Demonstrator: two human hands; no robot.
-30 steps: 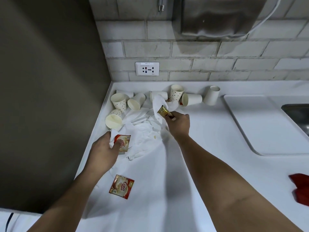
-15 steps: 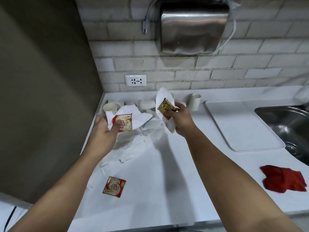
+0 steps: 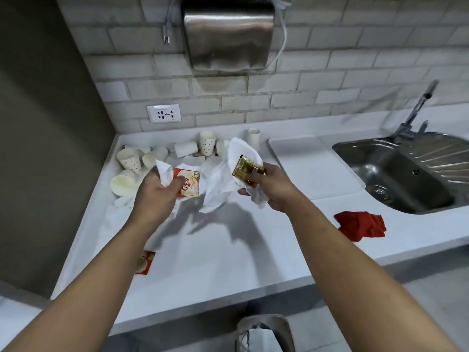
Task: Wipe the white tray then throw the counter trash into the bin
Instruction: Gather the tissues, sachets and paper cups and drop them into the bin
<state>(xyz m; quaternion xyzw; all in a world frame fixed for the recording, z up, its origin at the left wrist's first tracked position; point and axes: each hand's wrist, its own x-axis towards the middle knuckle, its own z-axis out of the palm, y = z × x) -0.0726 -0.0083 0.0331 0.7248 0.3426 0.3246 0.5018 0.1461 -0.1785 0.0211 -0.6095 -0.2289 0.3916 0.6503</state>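
White worktop (image 3: 215, 262) carried the flat white rectangular plastic tray (image 3: 312, 168), bare, beside the steel sink (image 3: 406, 174). Grey floor bin (image 3: 286, 334) stood below the worktop edge. Left hand (image 3: 157, 196): fingers curled round crumpled white tissue paper (image 3: 163, 171) and a red-and-white creamer sachet (image 3: 189, 182). Right hand (image 3: 274, 189): fingers pinched more tissue with a gold foil sachet (image 3: 247, 168). Both loads were held clear of the worktop, judged gathered for binning.

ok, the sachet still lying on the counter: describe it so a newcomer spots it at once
Take the white counter and go to its front left, well clear of the paper cups in the back corner. A red-and-cream sachet lies flat there, half hidden under the left forearm. Unlike its twin gripped in the left hand and the gold packet in the right hand, nothing holds it.
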